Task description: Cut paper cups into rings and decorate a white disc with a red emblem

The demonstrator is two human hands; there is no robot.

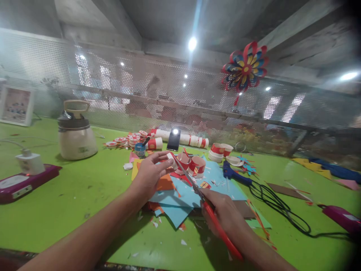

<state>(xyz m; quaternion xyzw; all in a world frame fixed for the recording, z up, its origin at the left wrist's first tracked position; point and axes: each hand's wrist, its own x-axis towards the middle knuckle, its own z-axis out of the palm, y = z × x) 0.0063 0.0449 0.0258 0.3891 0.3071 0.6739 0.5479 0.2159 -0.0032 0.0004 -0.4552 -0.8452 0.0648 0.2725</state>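
My left hand pinches a small red and white paper piece between thumb and fingers. Wrapped round the red handles of a pair of scissors is my right hand. The scissor blades reach up and left to the piece; whether they are closed on it I cannot tell. Just behind the blades, red and white cut paper cup rings stand on light blue paper sheets. An orange paper scrap lies under my left hand.
A blue glue gun with a looped black cord lies at the right. Behind are a phone, a blue jar and paper cups. A kettle-like pot and a purple power strip stand left on the green table.
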